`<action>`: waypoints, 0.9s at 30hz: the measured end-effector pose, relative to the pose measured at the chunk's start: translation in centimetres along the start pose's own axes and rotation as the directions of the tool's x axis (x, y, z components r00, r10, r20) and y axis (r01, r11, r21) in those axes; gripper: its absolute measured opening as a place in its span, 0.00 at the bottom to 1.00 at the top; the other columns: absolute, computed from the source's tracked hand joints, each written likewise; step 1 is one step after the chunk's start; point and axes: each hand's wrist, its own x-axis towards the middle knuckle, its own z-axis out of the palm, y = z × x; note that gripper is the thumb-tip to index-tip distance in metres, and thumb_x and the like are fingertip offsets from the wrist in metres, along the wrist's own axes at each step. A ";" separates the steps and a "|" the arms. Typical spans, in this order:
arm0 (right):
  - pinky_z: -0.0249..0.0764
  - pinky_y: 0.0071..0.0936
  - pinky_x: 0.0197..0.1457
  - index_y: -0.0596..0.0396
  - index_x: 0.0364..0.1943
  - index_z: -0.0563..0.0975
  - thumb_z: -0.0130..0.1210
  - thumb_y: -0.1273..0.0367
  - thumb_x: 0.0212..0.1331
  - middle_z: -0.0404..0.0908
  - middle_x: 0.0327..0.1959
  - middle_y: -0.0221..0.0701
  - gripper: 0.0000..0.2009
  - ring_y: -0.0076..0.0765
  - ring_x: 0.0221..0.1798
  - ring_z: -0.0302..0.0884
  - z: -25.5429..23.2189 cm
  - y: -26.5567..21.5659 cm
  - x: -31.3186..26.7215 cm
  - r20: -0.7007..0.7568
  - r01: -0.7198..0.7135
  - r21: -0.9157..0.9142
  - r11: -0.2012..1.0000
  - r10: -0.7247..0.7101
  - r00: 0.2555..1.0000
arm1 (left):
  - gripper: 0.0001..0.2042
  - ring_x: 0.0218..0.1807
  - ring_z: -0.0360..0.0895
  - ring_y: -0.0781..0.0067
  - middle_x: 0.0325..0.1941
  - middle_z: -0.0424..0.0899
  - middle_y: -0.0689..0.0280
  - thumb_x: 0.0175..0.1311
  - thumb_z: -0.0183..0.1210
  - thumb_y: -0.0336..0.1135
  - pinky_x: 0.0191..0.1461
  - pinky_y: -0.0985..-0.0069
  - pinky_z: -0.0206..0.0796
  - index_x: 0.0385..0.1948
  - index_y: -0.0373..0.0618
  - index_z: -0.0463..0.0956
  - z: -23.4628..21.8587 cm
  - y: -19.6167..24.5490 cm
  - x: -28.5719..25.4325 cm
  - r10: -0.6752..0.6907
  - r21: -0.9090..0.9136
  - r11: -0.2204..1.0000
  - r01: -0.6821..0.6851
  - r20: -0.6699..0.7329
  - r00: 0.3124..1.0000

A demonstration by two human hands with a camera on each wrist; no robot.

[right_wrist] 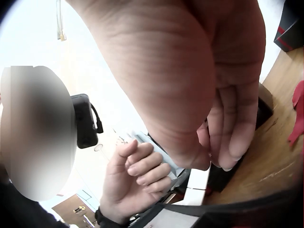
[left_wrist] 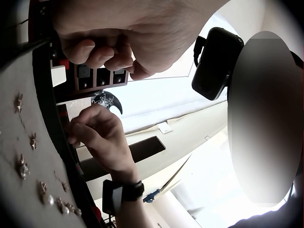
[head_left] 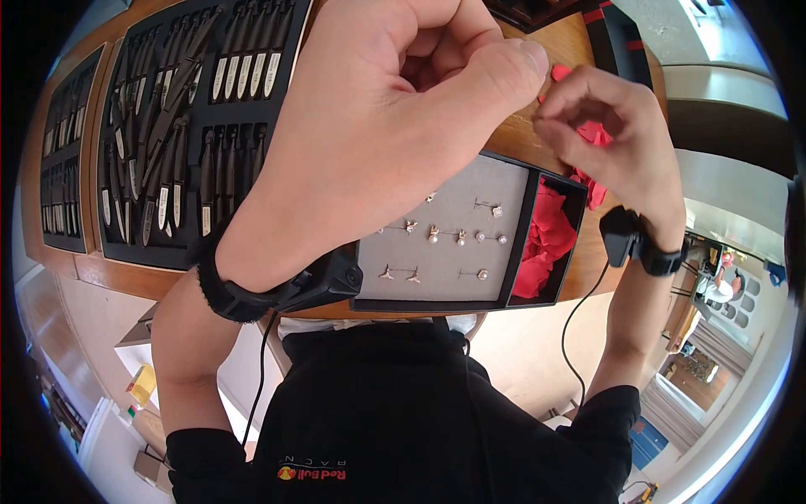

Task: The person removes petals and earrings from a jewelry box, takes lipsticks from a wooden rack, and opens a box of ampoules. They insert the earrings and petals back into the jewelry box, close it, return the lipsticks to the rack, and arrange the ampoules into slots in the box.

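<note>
My left hand (head_left: 361, 143) is raised over the black box (head_left: 579, 223), its fingers curled and the thumb against the index finger. In the right wrist view, nothing shows in that left hand (right_wrist: 142, 173). My right hand (head_left: 625, 134) hovers beyond the box's right end, thumb and index fingertips together; I cannot tell whether a tiny piece sits between them. On the grey pad (head_left: 395, 290) in the box are several small earrings, among them a pearl stud (head_left: 433, 236) and a flower-shaped one (head_left: 497, 211). The left forearm and hand hide part of the pad.
Red petal-like pieces (head_left: 546, 239) fill the box's side compartment; more red pieces (head_left: 594, 139) lie beside it. Black trays (head_left: 193, 139) of dark slender sticks with pale labels stand at left. A dark wooden case (left_wrist: 100, 78) and a black box with red trim (head_left: 617, 46) stand farther back.
</note>
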 end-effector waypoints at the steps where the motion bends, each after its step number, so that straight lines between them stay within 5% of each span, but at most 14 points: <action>1: 0.83 0.22 0.41 0.62 0.39 0.84 0.66 0.77 0.61 0.88 0.33 0.31 0.04 0.25 0.37 0.89 0.4 -0.5 -0.7 -0.019 0.032 0.048 0.998 -0.031 0.999 | 0.12 0.28 0.61 0.92 0.24 0.71 0.80 0.74 0.64 0.37 0.32 0.84 0.49 0.29 0.44 0.78 0.0 -0.1 0.0 -0.003 -0.003 1.000 0.003 0.001 1.000; 6: 0.83 0.24 0.40 0.60 0.37 0.85 0.68 0.80 0.58 0.88 0.33 0.31 0.06 0.26 0.36 0.89 2.0 -2.7 -2.6 -0.020 0.060 0.087 0.994 -0.058 0.998 | 0.12 0.28 0.60 0.92 0.24 0.71 0.80 0.74 0.64 0.37 0.32 0.84 0.49 0.29 0.44 0.78 -0.2 -0.4 -0.4 -0.016 -0.013 1.000 0.016 0.004 1.000; 9: 0.82 0.28 0.39 0.58 0.39 0.86 0.72 0.79 0.54 0.88 0.37 0.33 0.09 0.38 0.37 0.88 3.1 -3.5 -3.0 -0.010 0.207 -0.174 0.963 -0.212 0.977 | 0.12 0.28 0.60 0.92 0.24 0.71 0.80 0.74 0.64 0.37 0.32 0.84 0.49 0.29 0.44 0.78 -0.1 -0.6 -0.5 -0.024 -0.018 1.000 0.024 0.005 1.000; 27: 0.80 0.37 0.41 0.58 0.39 0.85 0.71 0.75 0.57 0.81 0.35 0.34 0.07 0.43 0.39 0.85 5.1 -4.3 -2.9 0.055 0.201 -0.334 0.921 -0.194 0.980 | 0.12 0.27 0.60 0.92 0.24 0.70 0.80 0.74 0.63 0.37 0.32 0.84 0.48 0.28 0.44 0.78 -0.9 -2.1 -1.0 -0.074 -0.044 0.996 0.073 -0.012 0.997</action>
